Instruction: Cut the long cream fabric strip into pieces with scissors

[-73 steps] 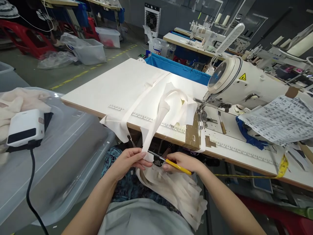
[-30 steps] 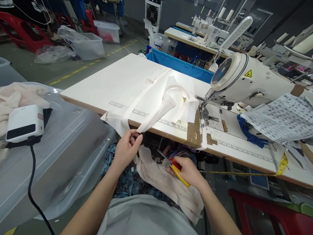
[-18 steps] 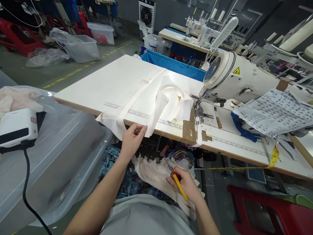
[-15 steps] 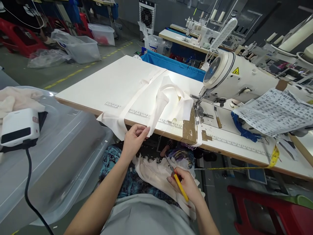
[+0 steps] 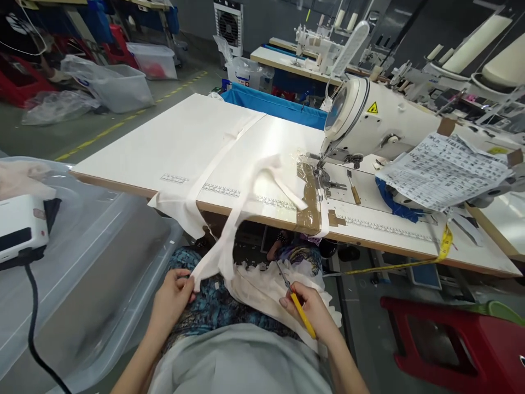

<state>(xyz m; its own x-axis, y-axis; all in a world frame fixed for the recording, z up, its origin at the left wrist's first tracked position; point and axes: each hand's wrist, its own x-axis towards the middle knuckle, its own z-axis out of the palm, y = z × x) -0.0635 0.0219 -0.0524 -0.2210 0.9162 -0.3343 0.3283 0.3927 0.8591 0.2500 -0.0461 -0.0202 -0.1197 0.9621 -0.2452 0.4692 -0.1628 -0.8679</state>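
My left hand [image 5: 174, 298] is closed in a pinch on one end of a pale fabric strip [image 5: 233, 224], low over my lap. From there the strip runs up over the table's front edge and curls on the white tabletop. My right hand [image 5: 309, 309] is wrapped round yellow-handled thread snips [image 5: 301, 314], their metal tip pointing up and away from me. Beneath that hand, a pale gathered fabric piece [image 5: 258, 290] lies across my lap. Another pale strip [image 5: 223, 164] stretches along the tabletop and hangs over its front edge at the left.
A sewing machine [image 5: 369, 117] stands on the table [image 5: 135, 142] at the right, with a handwritten sheet [image 5: 455, 169] on it. A yellow tape measure [image 5: 445, 243] hangs at the front edge. A clear plastic bin [image 5: 102, 262] is at my left, a red stool [image 5: 443, 345] at lower right.
My left hand has moved down and left from the table edge, pulling the fabric strip partly off the tabletop toward my lap. The right hand keeps the snips in place. The view has shifted slightly.
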